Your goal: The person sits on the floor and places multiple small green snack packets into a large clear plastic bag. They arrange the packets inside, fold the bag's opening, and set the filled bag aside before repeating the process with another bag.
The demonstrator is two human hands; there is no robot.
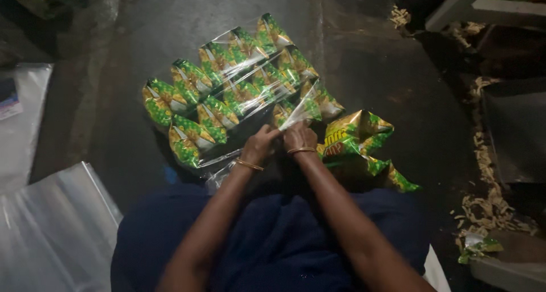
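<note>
Head view: left hand [260,144] and right hand [300,137], fingers clenched on the mouth of the clear bag [250,76] of green snack packets (two rows, on the floor); loose packets [355,138] lie right of it. Judging by this, the bag is being closed.

Green-and-yellow snack packets [227,93] lie in a clear plastic bag [267,90] on a dark grey floor [369,70], beside dark blue cloth [273,241].
</note>
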